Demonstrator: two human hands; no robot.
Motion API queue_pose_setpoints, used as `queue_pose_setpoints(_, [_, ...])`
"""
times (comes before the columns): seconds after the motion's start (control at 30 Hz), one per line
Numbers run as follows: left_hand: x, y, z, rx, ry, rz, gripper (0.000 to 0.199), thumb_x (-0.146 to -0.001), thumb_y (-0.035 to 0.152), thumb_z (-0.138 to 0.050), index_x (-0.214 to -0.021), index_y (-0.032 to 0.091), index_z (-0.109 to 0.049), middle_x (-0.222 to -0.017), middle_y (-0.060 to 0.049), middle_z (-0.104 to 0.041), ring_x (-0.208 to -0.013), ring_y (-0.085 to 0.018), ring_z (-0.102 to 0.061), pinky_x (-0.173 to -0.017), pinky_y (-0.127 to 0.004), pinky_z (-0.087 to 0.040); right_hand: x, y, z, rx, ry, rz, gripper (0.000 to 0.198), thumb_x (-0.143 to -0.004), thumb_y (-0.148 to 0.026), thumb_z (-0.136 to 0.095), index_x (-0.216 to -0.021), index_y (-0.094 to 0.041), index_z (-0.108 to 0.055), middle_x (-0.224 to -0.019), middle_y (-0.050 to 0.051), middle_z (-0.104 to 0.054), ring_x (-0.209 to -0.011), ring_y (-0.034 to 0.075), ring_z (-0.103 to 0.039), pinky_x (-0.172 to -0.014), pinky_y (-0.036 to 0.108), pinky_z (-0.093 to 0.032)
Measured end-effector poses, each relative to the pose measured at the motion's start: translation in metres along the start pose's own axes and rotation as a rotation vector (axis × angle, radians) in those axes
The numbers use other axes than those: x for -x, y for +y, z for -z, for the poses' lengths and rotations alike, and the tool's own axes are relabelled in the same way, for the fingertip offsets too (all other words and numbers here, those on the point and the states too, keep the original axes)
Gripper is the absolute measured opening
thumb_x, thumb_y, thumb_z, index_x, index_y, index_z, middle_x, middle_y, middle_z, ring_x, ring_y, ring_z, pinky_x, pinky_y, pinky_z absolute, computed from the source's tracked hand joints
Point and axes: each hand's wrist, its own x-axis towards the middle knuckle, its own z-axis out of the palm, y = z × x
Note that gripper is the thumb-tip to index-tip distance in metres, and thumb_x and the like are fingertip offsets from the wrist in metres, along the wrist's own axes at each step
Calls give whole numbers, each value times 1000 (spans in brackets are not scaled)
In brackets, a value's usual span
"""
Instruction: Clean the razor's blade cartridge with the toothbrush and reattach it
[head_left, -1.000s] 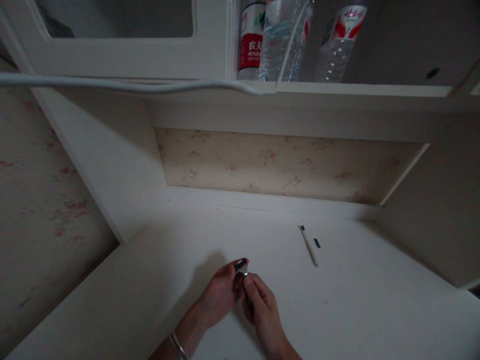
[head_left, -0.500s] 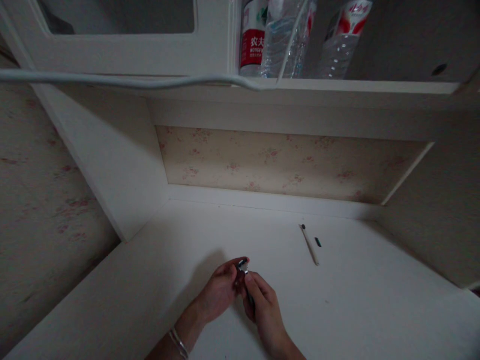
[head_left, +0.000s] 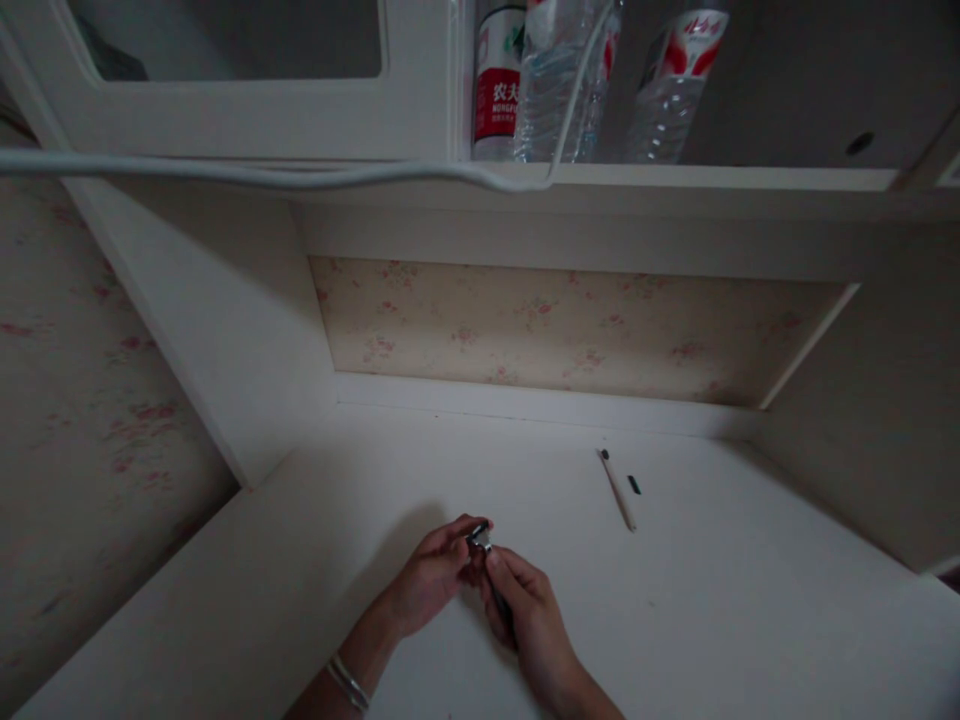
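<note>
Low in the middle of the view, my two hands meet over a small tool with a shiny silver head [head_left: 481, 538] and a dark handle [head_left: 501, 604]; it looks like a razor. My right hand [head_left: 531, 612] is closed around the handle, thumb pressed near the neck. At the head end, the fingers of my left hand [head_left: 429, 578] pinch a dark strip at its top. Fingers partly hide the head. A silver bangle circles my left wrist.
Right of my hands, a slim pale stick with a dark tip [head_left: 618, 490] lies on the white desk [head_left: 720, 620], beside a small dark strip [head_left: 634, 485]. Overhead, a shelf holds plastic bottles [head_left: 559, 90]. A pale cable [head_left: 300, 178] hangs along its front edge.
Both hands keep their hold on the razor and have shifted only slightly. Its silver head shows a little differently between the fingers. The whole view has tilted a little.
</note>
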Motion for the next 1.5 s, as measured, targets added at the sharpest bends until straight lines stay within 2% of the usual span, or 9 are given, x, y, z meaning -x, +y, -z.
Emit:
queue_pose_setpoints(0.13, [2,6,2,-80,-15,1,34,-77,31,-67,-109,18,-65,-98,-7,-52,-81,-15,-50,-69,-26,-39,2,-3,0,-22,-45,-11,43,-87,-51,-52,-63,-16,-46,-43,-9,-32,-34,3,-18,-33,18,-10])
queue_pose_setpoints(0.27, [3,15,2,-159,-77,52,38,-76,35,-67,-108,14,-65,-87,-6,-49,-75,-14,-49,-64,-25,-40,6,-8,-1,-72,-105,-76,43,-87,-51,-52,-63,-16,-49,-42,-9,-31,-31,3,-17,-30,17,-9])
queue_pose_setpoints(0.5, [6,30,0,-380,-173,39,40,-77,40,-64,-107,14,-65,-92,-6,-44,-73,-14,-49,-65,-27,-43,7,-16,3,-146,-200,-177,36,-86,-49,-55,-84,-13,-60,-55,-7,-41,-31,1,-20,-28,16,-11])
queue_pose_setpoints(0.73, [9,40,-1,-514,-228,48,42,-77,45,-63,-102,13,-67,-90,-7,-46,-71,-15,-50,-64,-27,-42,9,-12,2,-59,-222,-146,39,-87,-52,-53,-83,-13,-58,-55,-7,-40,-31,2,-22,-28,16,-13])
queue_pose_setpoints(0.93, [8,37,1,-425,-185,7,44,-74,45,-66,-106,16,-67,-91,-6,-44,-75,-14,-46,-68,-26,-41,8,-14,0,106,-278,-18,50,-90,-58,-41,-68,-14,-53,-46,-6,-40,-36,5,-30,-38,18,-20])
queue_pose_setpoints(1.2, [7,34,2,-385,-175,-39,42,-74,42,-67,-107,15,-67,-92,-8,-47,-80,-17,-46,-71,-29,-39,7,-11,3,146,-265,3,48,-92,-54,-39,-75,-14,-57,-48,-5,-43,-37,6,-31,-40,20,-20])
queue_pose_setpoints(1.3, [6,31,2,-390,-128,-84,42,-74,42,-67,-106,15,-67,-91,-8,-50,-78,-16,-47,-70,-29,-39,5,-10,4,125,-242,23,38,-88,-52,-50,-90,-14,-58,-56,-5,-49,-36,5,-33,-38,18,-22])
queue_pose_setpoints(1.37, [5,28,4,-394,-84,-111,41,-74,40,-68,-106,15,-66,-88,-7,-52,-76,-16,-48,-69,-28,-38,4,-11,4,108,-183,39,38,-83,-50,-60,-99,-16,-57,-61,-4,-51,-40,6,-39,-40,18,-29])
queue_pose_setpoints(1.5, [3,21,7,-368,-25,-104,45,-69,38,-73,-108,16,-64,-84,-6,-56,-74,-15,-49,-66,-26,-37,0,-14,4,54,-86,61,37,-77,-50,-66,-88,-15,-59,-67,-1,-55,-48,9,-48,-44,20,-40])
